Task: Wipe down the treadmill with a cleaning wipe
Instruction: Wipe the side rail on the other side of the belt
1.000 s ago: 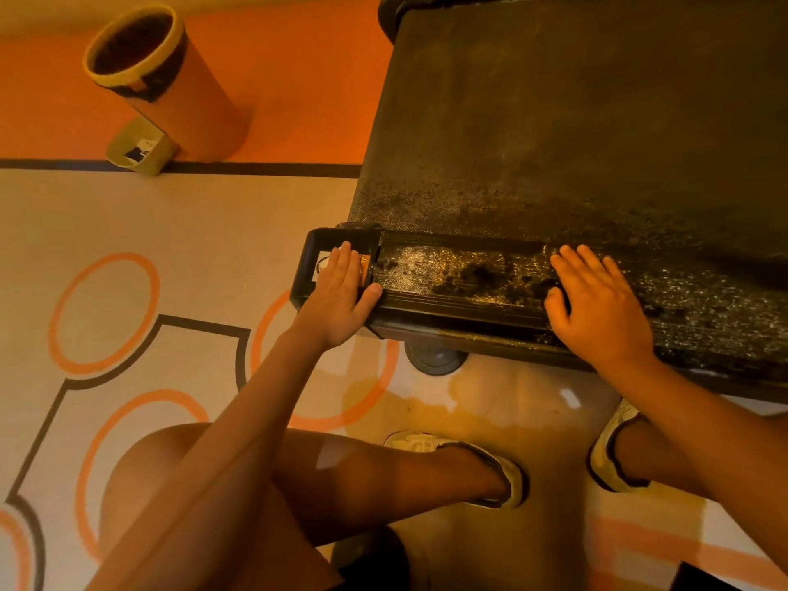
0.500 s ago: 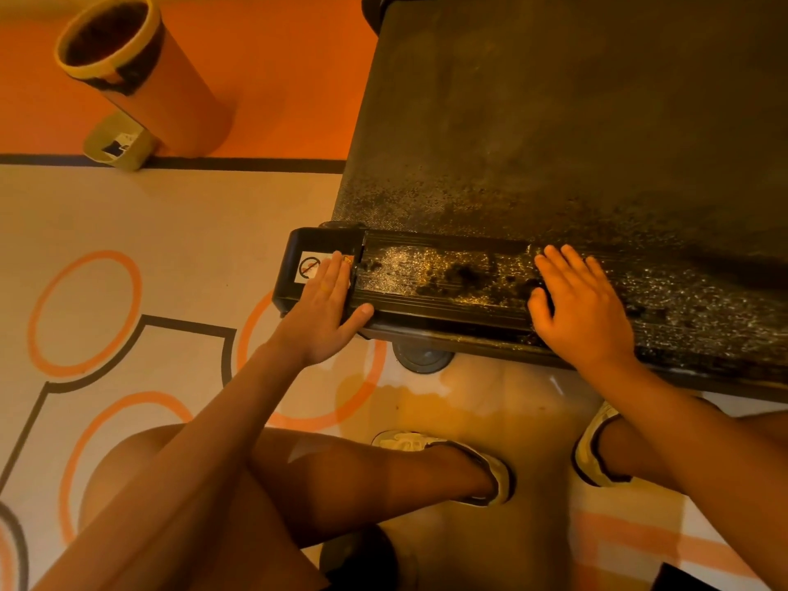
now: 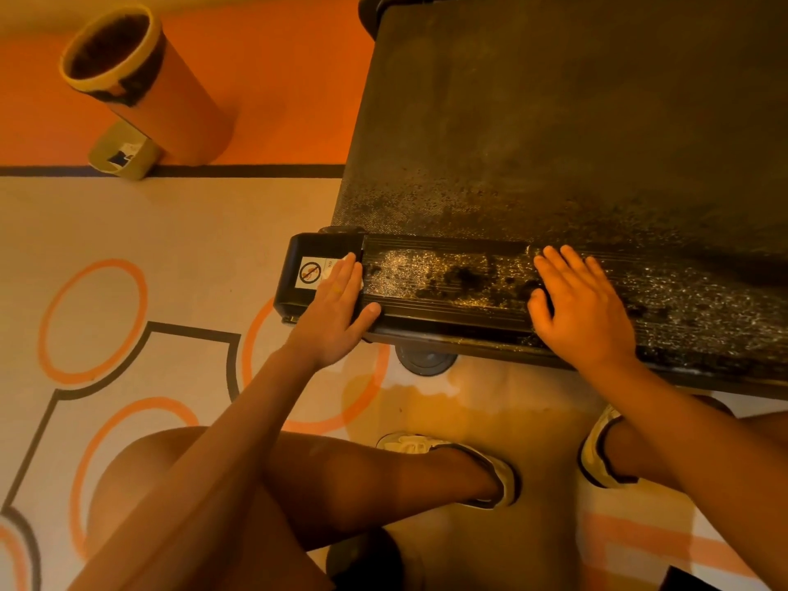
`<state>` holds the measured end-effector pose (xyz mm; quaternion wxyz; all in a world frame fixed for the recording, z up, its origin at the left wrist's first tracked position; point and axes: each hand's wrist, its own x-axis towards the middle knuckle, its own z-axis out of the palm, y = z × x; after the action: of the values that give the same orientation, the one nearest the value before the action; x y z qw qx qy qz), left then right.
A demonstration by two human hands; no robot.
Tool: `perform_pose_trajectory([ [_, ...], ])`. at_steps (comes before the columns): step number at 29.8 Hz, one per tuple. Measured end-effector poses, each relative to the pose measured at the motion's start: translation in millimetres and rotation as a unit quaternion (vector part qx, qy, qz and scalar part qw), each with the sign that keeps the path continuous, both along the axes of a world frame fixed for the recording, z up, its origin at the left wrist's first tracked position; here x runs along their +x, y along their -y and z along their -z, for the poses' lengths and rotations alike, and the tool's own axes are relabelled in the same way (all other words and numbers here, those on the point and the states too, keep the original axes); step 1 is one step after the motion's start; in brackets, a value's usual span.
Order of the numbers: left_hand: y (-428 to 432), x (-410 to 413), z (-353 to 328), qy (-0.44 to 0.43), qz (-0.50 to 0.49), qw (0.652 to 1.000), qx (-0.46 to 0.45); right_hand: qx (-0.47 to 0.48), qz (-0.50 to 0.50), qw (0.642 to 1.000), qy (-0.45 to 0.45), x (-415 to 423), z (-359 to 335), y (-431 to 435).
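A: The left hand (image 3: 337, 313) lies flat, fingers straight, on the end cap (image 3: 294, 253) at the near corner of the treadmill (image 3: 575, 172), half covering a warning label (image 3: 310, 273). The right hand (image 3: 580, 305) is spread just as flat further along the treadmill's side rail (image 3: 447, 287). Neither grasps anything.

B: And the cleaning wipe?

A: I can't make it out. It may be under a palm, but I cannot tell.

B: How far along?

A: Early, I'd judge. The rail between the hands glistens wet yet carries dark blotches, and the treadmill's belt (image 3: 618, 87) is speckled along that edge. Most of it remains.

B: Anything in the way?

A: Nothing I see blocks the hands. An orange bin (image 3: 149, 87) and a small tub (image 3: 123, 153) stand well off the treadmill's left side. The person's shoes (image 3: 490, 467) sit just beside its near edge.
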<state>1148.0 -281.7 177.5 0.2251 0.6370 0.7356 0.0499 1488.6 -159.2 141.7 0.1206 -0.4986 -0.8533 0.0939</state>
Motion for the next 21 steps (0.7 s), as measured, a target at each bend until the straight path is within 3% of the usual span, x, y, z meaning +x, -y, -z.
perform_pose_trajectory([
  [9,-61,-5,-1,-0.008,-0.02,1.0,-0.004,-0.011,0.0,1.0,0.004,0,-2,0],
  [17,9,6,3,0.009,-0.025,0.999,0.026,-0.004,-0.001,1.0,0.005,0,-1,0],
  [21,-7,5,4,-0.017,-0.011,1.0,0.023,0.002,-0.001,1.0,0.007,0,0,0],
])
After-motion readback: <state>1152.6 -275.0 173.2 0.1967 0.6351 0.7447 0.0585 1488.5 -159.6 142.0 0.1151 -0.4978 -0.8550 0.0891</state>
